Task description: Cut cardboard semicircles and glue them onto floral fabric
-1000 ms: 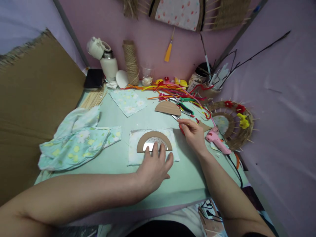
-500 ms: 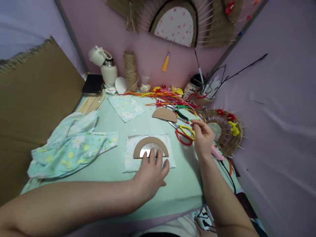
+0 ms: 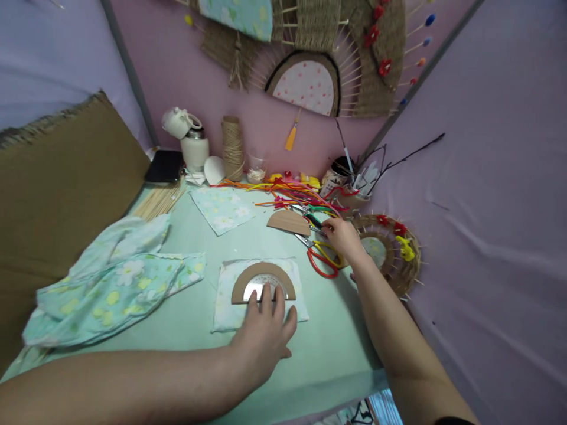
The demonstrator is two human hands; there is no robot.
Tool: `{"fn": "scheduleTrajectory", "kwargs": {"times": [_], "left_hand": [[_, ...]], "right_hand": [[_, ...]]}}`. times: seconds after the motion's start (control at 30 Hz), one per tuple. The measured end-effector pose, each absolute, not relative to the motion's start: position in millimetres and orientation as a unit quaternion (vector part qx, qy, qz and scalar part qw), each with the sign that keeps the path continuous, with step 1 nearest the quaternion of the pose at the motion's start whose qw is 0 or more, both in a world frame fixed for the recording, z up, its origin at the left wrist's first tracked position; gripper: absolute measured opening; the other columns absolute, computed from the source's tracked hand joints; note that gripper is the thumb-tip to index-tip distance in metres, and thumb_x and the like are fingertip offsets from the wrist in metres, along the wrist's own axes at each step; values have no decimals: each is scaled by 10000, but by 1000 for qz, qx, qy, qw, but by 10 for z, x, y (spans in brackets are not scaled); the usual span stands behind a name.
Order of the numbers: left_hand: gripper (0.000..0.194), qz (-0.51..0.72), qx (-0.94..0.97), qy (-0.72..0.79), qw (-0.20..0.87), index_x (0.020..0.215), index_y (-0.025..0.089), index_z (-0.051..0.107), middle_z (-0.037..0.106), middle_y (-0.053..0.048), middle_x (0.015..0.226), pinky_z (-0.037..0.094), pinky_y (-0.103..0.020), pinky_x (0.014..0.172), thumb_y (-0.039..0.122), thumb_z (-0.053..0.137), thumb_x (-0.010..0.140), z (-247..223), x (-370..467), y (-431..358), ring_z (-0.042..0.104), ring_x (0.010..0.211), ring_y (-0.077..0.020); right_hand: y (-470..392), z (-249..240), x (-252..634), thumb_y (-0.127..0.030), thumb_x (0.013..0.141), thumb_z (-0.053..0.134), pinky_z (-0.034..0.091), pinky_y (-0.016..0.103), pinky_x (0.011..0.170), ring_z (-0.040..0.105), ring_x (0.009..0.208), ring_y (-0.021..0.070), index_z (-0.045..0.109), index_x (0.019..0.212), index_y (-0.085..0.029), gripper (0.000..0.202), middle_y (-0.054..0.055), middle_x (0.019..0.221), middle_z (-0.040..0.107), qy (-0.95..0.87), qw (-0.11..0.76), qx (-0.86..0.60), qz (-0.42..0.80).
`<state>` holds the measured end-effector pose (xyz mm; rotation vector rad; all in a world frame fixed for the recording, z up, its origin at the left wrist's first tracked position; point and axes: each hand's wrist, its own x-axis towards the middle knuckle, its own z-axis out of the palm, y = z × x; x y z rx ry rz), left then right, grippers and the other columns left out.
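Note:
My left hand (image 3: 266,333) rests with fingers spread, its fingertips on a clear protractor (image 3: 253,289). The protractor lies within the curve of a brown cardboard half-ring (image 3: 263,270), which sits on a folded piece of pale floral fabric (image 3: 227,304). Farther right, my right hand (image 3: 344,237) reaches over the tools with thumb and fingers pinched together. Its fingertips are by the dark handle of pliers (image 3: 313,221), and whatever they hold is too small to make out. Scissors (image 3: 321,262) with red and yellow handles lie just below it, and a cardboard half-disc (image 3: 289,222) to its left.
Crumpled floral cloth (image 3: 110,283) and thin sticks (image 3: 162,199) lie left. Along the back stand a white bottle (image 3: 195,150), a twine spool (image 3: 233,147) and pipe cleaners (image 3: 283,190). A woven decoration (image 3: 410,274) and a cup of twigs (image 3: 354,200) stand right.
My right hand has moved forward and left, from beside the scissors' handles to the pliers. My left hand stays on the protractor. The view has tilted upward.

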<state>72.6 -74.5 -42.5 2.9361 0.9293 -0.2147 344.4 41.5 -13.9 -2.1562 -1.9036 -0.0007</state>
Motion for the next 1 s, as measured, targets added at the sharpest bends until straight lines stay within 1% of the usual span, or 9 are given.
{"fn": "scheduleTrajectory", "kwargs": {"times": [0.07, 0.13, 0.37, 0.53, 0.63, 0.73, 0.83, 0.9, 1.0], "left_hand": [[692, -68, 951, 301, 28, 1392, 248, 480, 396, -263, 1455, 390, -661, 935, 601, 586, 806, -428, 729, -747, 398, 1304, -480], [686, -64, 951, 301, 28, 1388, 246, 485, 401, -263, 1452, 392, -662, 933, 598, 586, 808, -433, 733, -752, 401, 1302, -478], [702, -47, 953, 297, 21, 1382, 217, 488, 417, -273, 1436, 395, -664, 924, 603, 586, 804, -465, 727, -763, 419, 1284, -486], [708, -37, 956, 291, 14, 1376, 198, 490, 432, -272, 1426, 395, -651, 929, 594, 597, 800, -467, 716, -769, 435, 1272, -482], [683, -33, 955, 293, 12, 1377, 206, 489, 428, -264, 1433, 376, -660, 936, 582, 587, 816, -467, 714, -777, 429, 1278, -475], [683, -36, 956, 292, 14, 1379, 202, 485, 427, -269, 1431, 374, -658, 934, 581, 582, 819, -454, 715, -780, 424, 1281, -476], [702, -47, 955, 291, 13, 1382, 194, 476, 416, -282, 1432, 391, -642, 925, 585, 589, 810, -428, 717, -775, 426, 1277, -484], [702, -52, 956, 287, 10, 1384, 193, 471, 411, -285, 1434, 392, -643, 926, 587, 581, 814, -414, 718, -771, 418, 1280, -493], [703, -53, 957, 285, 6, 1385, 189, 468, 412, -288, 1431, 389, -650, 928, 593, 569, 818, -409, 717, -773, 412, 1280, -504]], "right_hand": [[548, -177, 3388, -200, 848, 499, 454, 280, 770, 648, 937, 229, 728, 976, -175, 264, 117, 1004, 722, -668, 28, -743, -12], [633, -204, 3348, -214, 860, 492, 451, 270, 763, 642, 967, 232, 725, 1000, -175, 275, 124, 1039, 709, -676, -26, -736, -21], [589, -68, 3319, -157, 828, 488, 464, 300, 738, 637, 986, 275, 712, 986, -134, 275, 186, 1017, 695, -667, -118, -734, -42], [363, 154, 3368, -99, 792, 490, 455, 319, 658, 668, 836, 272, 586, 1260, -198, 488, 164, 962, 714, -628, -152, -763, -16], [241, 258, 3323, -107, 787, 499, 450, 313, 677, 650, 766, 227, 634, 1196, -220, 445, 96, 888, 717, -691, -35, -720, 44], [163, 319, 3179, -234, 839, 526, 463, 291, 655, 621, 694, 176, 687, 1030, -205, 252, 42, 825, 699, -720, 172, -645, 190], [147, 318, 2953, -367, 792, 648, 501, 300, 686, 641, 779, 181, 650, 1084, -211, 331, 36, 886, 698, -681, 342, -540, 358], [167, 271, 2775, -385, 711, 735, 519, 313, 718, 652, 817, 187, 627, 1072, -228, 408, 30, 883, 699, -635, 432, -492, 410], [201, 132, 2502, -441, 709, 730, 494, 266, 595, 610, 616, 136, 598, 930, -235, 330, -19, 674, 644, -565, 512, -482, 432]]}}
